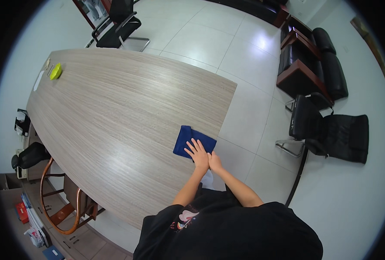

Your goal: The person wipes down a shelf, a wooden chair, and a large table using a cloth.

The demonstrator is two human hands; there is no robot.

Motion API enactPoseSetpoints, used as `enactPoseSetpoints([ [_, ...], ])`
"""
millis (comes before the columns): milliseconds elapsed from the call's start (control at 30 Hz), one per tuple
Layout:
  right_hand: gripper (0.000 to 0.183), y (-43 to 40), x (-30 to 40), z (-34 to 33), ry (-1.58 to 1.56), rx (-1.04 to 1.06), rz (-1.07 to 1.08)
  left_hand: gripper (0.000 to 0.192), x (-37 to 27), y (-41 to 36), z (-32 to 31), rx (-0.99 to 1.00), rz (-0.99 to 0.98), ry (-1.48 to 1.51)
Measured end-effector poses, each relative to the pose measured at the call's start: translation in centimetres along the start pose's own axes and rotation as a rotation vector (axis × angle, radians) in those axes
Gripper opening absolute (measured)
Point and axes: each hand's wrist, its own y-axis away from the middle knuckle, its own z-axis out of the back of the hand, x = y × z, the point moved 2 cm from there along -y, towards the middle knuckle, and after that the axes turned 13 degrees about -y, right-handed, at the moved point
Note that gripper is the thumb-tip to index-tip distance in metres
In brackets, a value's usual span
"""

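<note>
A folded dark blue cloth (182,143) lies at the near right edge of the wood-grain table (114,107). My left hand (198,156) rests flat on it with the fingers spread. Beside it, my right hand (214,161) is at the cloth's near right corner, close against my left wrist. Its fingertips are partly hidden, so I cannot tell whether they pinch the cloth. At the far left end of the table stands a yellow-green bowl (56,71).
Near the bowl lies a white sheet (38,80). A wooden armchair (72,191) stands against the table's left side, and a black chair (117,29) stands beyond its far end. To the right are a black reclining chair (325,130) and black sofas (312,65).
</note>
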Motion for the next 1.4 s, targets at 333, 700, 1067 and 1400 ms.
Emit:
enactPoseSetpoints([
  [333,0.039,-6.6,-0.3,4.1,0.008,0.014,0.043,0.081,-4.0,-5.8,1.8,0.027,0.021,0.044],
  [700,0.046,-23.8,3.3,11.8,-0.181,-0.198,0.177,0.072,-12.9,-22.4,3.4,-0.210,0.104,0.086],
  [1067,0.074,-32.3,10.4,15.2,0.603,0.259,0.764,0.052,-6.0,-26.4,4.9,-0.351,0.501,0.739],
  [1400,0.077,-35.8,16.1,10.4,0.631,0.485,1.082,0.065,12.1,-10.2,-1.3,0.036,1.931,0.002],
])
